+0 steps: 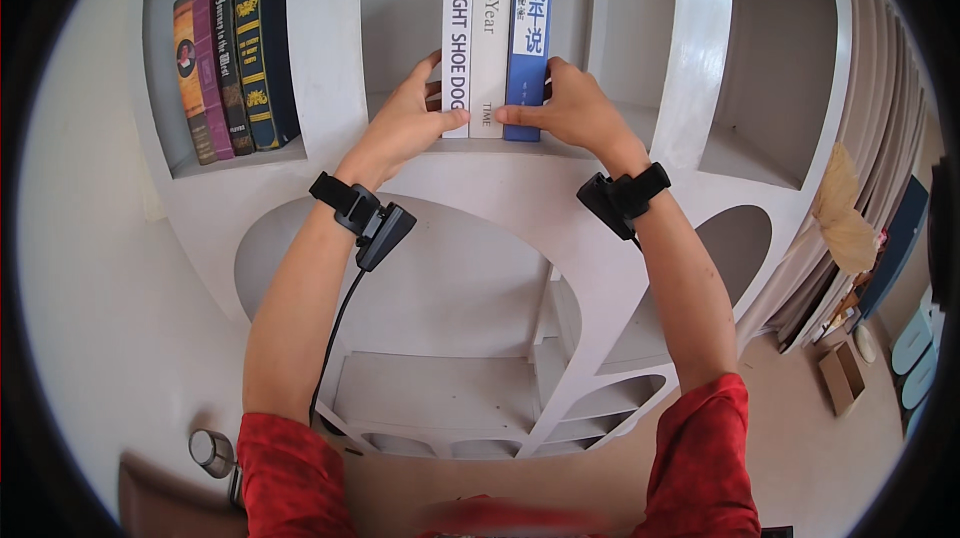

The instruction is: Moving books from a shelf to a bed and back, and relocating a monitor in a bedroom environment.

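Observation:
Three books stand upright side by side in the middle compartment of a white shelf unit [500, 170]. Leftmost is a white book [456, 28], then a cream book [487, 63], then a thicker blue book [526, 88] with a white panel on its spine. My left hand [408, 126] grips the row from the left, its thumb on the white book's spine and its fingers along that book's side. From the right, my right hand [572, 110] grips the blue book, thumb across the lower spine, fingers partly hidden behind it. Both wrists wear black straps with small devices.
Several books [232, 68] lean together in the left compartment. A white divider [697, 48] separates the middle from the right compartment [765, 78]. Lower down are arched openings [440, 268]. Curtains [860, 68], a cardboard box [842, 378] and a metallic lamp-like object [211, 452] stand around.

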Available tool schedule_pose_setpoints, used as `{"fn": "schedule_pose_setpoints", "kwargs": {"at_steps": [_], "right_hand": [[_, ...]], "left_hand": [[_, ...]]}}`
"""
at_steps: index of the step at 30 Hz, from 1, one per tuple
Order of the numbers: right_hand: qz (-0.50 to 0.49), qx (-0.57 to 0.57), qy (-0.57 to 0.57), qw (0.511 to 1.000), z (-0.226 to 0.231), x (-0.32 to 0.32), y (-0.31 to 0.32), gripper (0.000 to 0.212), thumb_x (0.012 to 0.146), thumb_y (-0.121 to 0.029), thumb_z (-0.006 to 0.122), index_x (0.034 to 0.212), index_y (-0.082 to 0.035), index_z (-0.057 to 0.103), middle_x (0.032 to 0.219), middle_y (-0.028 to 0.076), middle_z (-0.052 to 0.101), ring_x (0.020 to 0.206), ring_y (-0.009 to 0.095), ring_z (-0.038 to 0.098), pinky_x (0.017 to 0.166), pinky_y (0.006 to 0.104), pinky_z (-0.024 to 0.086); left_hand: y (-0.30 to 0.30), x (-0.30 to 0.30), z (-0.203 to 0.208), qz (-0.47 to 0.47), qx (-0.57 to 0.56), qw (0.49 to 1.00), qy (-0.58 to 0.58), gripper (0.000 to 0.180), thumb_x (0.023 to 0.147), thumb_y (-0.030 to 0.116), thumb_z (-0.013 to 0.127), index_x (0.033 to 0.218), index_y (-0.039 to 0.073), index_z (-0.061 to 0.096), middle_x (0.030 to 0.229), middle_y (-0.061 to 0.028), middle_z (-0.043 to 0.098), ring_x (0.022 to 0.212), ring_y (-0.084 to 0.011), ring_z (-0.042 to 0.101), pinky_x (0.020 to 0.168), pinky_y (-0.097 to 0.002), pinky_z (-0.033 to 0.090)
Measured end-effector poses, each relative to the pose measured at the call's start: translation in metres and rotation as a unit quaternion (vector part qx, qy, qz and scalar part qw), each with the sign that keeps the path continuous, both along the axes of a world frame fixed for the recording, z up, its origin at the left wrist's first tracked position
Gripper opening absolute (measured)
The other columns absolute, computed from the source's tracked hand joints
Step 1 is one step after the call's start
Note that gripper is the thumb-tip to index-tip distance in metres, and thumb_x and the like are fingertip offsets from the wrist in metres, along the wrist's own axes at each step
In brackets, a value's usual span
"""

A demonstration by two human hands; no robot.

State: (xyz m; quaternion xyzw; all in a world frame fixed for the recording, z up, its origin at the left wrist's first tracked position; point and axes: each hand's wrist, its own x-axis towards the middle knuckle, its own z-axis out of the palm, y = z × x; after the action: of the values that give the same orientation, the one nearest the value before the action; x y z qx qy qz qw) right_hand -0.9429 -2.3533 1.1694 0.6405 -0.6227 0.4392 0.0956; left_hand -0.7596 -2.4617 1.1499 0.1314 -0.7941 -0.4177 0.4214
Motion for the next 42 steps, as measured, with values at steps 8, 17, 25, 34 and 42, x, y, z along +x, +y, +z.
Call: {"fn": "schedule_pose_setpoints", "kwargs": {"at_steps": [8,17,25,34,42], "right_hand": [[-0.005,0.007,0.014,1.000,0.005,0.008,0.006,0.066,0.063,-0.036,0.085,0.099,0.010,0.056,0.085,0.021,0.066,0.075,0.027,0.067,0.069,0.0312,0.053],[-0.031,-0.001,0.015,0.999,0.000,0.005,0.001,0.058,0.064,-0.028,0.085,0.096,0.011,0.056,0.086,0.023,0.066,0.077,0.031,0.067,0.072,0.0358,0.052],[-0.054,-0.033,0.010,0.998,-0.003,0.008,0.006,0.058,0.063,-0.028,0.085,0.095,0.012,0.057,0.086,0.025,0.066,0.078,0.033,0.066,0.072,0.0358,0.052],[-0.029,-0.023,-0.032,0.999,-0.011,0.006,-0.003,0.057,0.063,-0.026,0.085,0.095,0.011,0.057,0.087,0.025,0.065,0.078,0.032,0.066,0.071,0.0357,0.052],[-0.085,-0.047,-0.032,0.995,-0.020,0.023,0.034,0.057,0.068,-0.022,0.083,0.104,0.010,0.053,0.091,0.022,0.066,0.082,0.030,0.067,0.073,0.0358,0.054]], "left_hand": [[0.002,-0.003,-0.001,0.018,-0.052,0.998,-0.016,0.072,0.084,0.003,0.063,0.144,0.001,0.023,0.129,-0.0185,0.049,0.119,-0.0251,0.049,0.097,-0.0347,0.043],[-0.003,-0.005,-0.001,0.021,-0.092,0.996,-0.005,0.072,0.080,0.005,0.067,0.140,-0.002,0.028,0.123,-0.0203,0.055,0.115,-0.0274,0.055,0.094,-0.0349,0.046],[-0.011,-0.006,-0.004,0.049,-0.106,0.993,-0.013,0.074,0.078,0.006,0.069,0.139,-0.002,0.028,0.121,-0.0202,0.058,0.111,-0.0279,0.058,0.092,-0.0352,0.046],[-0.019,-0.006,-0.007,0.062,-0.186,0.980,0.024,0.080,0.073,0.007,0.070,0.138,-0.003,0.026,0.120,-0.0252,0.056,0.113,-0.0344,0.056,0.095,-0.0373,0.044],[0.013,-0.002,-0.005,0.152,-0.176,0.972,0.010,0.096,0.073,0.018,0.074,0.140,-0.010,0.013,0.133,-0.0346,0.039,0.126,-0.0410,0.042,0.106,-0.0373,0.034]]}}
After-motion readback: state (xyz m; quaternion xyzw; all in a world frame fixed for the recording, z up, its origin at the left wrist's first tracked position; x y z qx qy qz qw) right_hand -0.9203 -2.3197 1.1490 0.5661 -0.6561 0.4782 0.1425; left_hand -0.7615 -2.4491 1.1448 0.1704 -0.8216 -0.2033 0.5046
